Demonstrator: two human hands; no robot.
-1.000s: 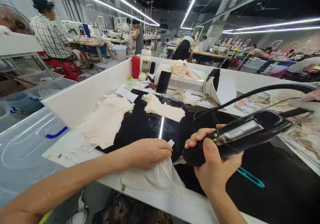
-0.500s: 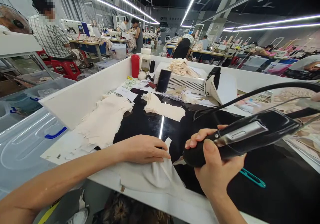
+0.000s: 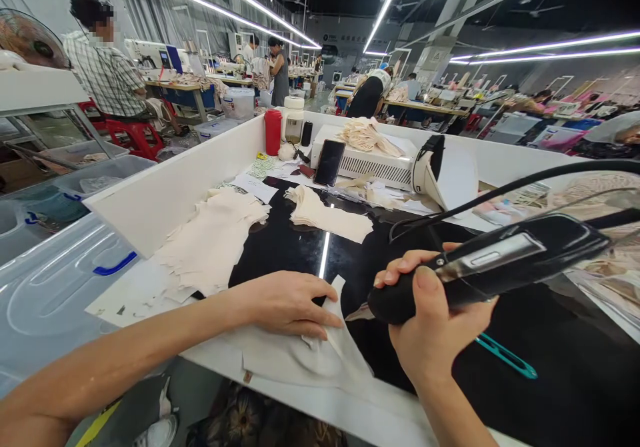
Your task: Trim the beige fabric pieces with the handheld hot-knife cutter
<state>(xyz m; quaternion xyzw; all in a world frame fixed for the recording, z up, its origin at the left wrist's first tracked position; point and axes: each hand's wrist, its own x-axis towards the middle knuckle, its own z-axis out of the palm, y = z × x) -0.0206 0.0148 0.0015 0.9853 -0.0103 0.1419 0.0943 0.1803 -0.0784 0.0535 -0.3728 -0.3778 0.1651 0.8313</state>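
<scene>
My left hand [image 3: 290,304] rests palm down on a piece of pale fabric [image 3: 320,360] at the table's near edge, its fingers apart. A narrow strip of that fabric sticks up past my fingertips. In my right hand [image 3: 435,320] is a black handheld tool [image 3: 510,257] with a silver plate, its rounded end pointing left and its cable running off to the right. A turquoise tool [image 3: 507,356] lies on the black surface [image 3: 565,360] beside my right wrist. Stacks of cream fabric lie at the left [image 3: 213,237] and at the middle back [image 3: 327,215].
Along the back stand a red container [image 3: 273,132], a jar [image 3: 293,122], a phone [image 3: 329,162] and a white box [image 3: 370,160] bearing fabric pieces. A low white wall [image 3: 175,180] borders the table. A person in a checked shirt [image 3: 105,74] sits at the far left.
The fingers of my left hand have spread and shifted slightly on the fabric. My right hand and the black tool have moved slightly right in the view.
</scene>
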